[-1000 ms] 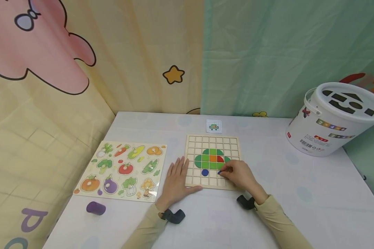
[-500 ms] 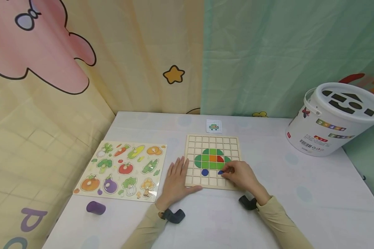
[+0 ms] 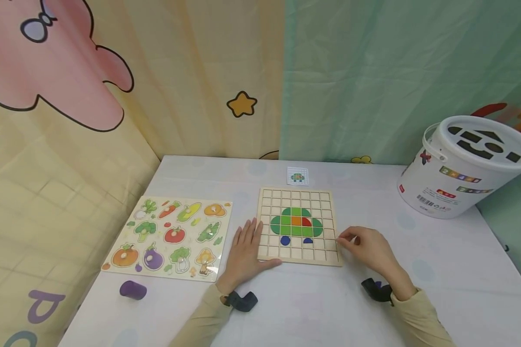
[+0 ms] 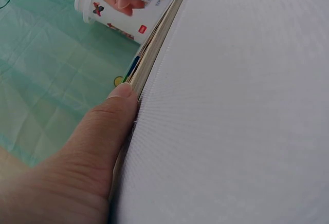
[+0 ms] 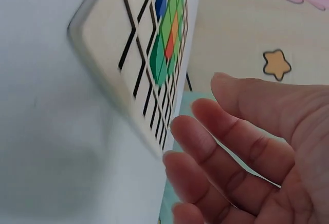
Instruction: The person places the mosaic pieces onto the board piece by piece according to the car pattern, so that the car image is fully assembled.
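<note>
A wooden grid board (image 3: 330,256) bears a car shape of green pieces (image 3: 286,220), with an orange square (image 3: 296,220) and a red rounded piece (image 3: 306,221) inside it. Below the shape lie a blue disc (image 3: 285,240) and a blue half-disc (image 3: 308,241). My left hand (image 3: 244,253) rests flat at the board's left edge; in the left wrist view its thumb (image 4: 97,126) lies along the front edge. Just beyond the right edge is my right hand (image 3: 368,248). In the right wrist view its fingers (image 5: 193,134) are loosely bent, thumb apart, holding nothing.
A picture card (image 3: 297,176) lies behind the board. To the left are a vegetable puzzle (image 3: 185,250) and a purple cylinder (image 3: 133,290). A white bucket (image 3: 430,190) stands at the back right. Something small and dark blue (image 3: 378,284) shows behind the right wrist camera.
My right hand has let go of the blue half-disc and moved right, off the board. The half-disc now lies fully in view. The left hand has stayed put.
</note>
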Action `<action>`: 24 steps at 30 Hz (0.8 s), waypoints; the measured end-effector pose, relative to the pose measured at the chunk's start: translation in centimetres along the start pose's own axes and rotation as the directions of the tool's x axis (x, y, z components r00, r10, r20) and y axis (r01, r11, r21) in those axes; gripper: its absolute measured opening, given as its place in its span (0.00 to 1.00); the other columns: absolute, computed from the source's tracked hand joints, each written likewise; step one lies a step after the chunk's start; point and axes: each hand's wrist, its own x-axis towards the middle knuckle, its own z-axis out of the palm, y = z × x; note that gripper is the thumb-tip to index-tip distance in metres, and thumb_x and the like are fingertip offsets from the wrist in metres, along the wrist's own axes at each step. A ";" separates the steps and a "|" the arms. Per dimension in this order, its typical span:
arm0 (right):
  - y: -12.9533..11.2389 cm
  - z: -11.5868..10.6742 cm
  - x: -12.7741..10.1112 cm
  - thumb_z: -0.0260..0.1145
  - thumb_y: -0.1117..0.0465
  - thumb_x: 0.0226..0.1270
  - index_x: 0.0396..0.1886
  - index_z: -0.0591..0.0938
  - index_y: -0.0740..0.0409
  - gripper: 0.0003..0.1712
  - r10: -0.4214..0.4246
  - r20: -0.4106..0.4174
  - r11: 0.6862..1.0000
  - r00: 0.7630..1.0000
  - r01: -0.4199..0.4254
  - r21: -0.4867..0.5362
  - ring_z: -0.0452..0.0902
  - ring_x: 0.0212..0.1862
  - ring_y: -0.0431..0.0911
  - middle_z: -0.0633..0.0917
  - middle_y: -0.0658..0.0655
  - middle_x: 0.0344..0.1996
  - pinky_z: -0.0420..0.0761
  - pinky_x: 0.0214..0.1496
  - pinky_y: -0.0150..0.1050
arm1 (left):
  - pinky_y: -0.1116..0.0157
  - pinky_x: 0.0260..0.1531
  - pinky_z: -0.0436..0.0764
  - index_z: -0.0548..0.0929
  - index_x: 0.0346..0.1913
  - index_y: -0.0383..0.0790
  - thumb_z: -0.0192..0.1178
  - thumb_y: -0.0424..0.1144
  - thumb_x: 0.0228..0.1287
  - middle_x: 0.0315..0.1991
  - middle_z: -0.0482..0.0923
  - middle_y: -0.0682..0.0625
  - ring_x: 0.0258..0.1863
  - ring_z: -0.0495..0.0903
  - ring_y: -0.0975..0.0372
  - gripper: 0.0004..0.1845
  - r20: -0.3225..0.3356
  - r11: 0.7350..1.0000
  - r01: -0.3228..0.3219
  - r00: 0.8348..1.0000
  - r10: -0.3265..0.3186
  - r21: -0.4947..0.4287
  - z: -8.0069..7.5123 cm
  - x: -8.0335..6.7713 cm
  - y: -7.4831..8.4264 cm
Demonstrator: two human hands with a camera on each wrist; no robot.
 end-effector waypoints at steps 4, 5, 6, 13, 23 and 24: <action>1.6 -1.0 -1.2 0.69 0.55 0.61 0.33 0.86 0.54 0.07 0.023 0.026 1.000 0.999 -0.023 -0.015 0.69 0.25 0.41 0.80 0.46 0.26 0.69 0.23 0.35 | 0.53 0.69 0.40 0.53 0.73 0.35 0.55 0.75 0.48 0.73 0.47 0.39 0.73 0.42 0.50 0.60 -0.001 1.000 -0.003 1.000 0.003 -0.004 0.0 0.0 0.0; 2.0 -1.2 -1.6 0.69 0.55 0.61 0.33 0.86 0.54 0.08 0.027 0.034 1.000 0.999 -0.027 -0.013 0.69 0.26 0.41 0.80 0.46 0.26 0.69 0.23 0.35 | 0.53 0.69 0.40 0.53 0.74 0.35 0.55 0.75 0.48 0.74 0.47 0.39 0.73 0.42 0.50 0.60 0.000 1.000 -0.003 1.000 0.003 -0.005 0.0 0.0 0.0; 2.4 -1.3 -1.9 0.69 0.55 0.61 0.34 0.86 0.54 0.08 0.033 0.042 0.999 0.999 -0.033 -0.008 0.70 0.26 0.41 0.80 0.46 0.26 0.70 0.23 0.35 | 0.53 0.69 0.40 0.52 0.74 0.35 0.55 0.75 0.48 0.74 0.47 0.39 0.73 0.42 0.50 0.60 0.001 1.000 -0.002 1.000 0.002 -0.005 0.0 0.0 0.0; 5.0 -1.3 -4.3 0.70 0.55 0.59 0.32 0.84 0.57 0.09 0.089 0.086 0.996 0.992 -0.090 0.010 0.71 0.28 0.42 0.79 0.46 0.24 0.73 0.27 0.34 | 0.54 0.69 0.39 0.51 0.74 0.36 0.55 0.75 0.48 0.74 0.46 0.40 0.73 0.41 0.51 0.60 0.007 1.000 0.003 1.000 -0.003 -0.003 0.1 0.0 -0.1; 6.9 -1.9 -6.4 0.73 0.48 0.54 0.37 0.79 0.56 0.20 0.131 0.199 0.985 0.971 -0.150 0.084 0.66 0.23 0.40 0.72 0.48 0.21 0.66 0.22 0.32 | 0.53 0.69 0.40 0.52 0.74 0.35 0.55 0.75 0.49 0.74 0.47 0.39 0.73 0.42 0.51 0.60 0.001 1.000 -0.001 1.000 0.001 0.005 0.0 0.0 0.0; 7.0 -2.0 -6.6 0.74 0.48 0.52 0.38 0.79 0.57 0.21 0.118 0.208 0.985 0.971 -0.141 0.098 0.65 0.23 0.39 0.72 0.48 0.21 0.66 0.22 0.32 | 0.53 0.69 0.40 0.52 0.74 0.35 0.55 0.75 0.49 0.74 0.47 0.39 0.73 0.42 0.51 0.60 0.001 1.000 -0.001 1.000 0.001 0.004 0.0 0.0 0.0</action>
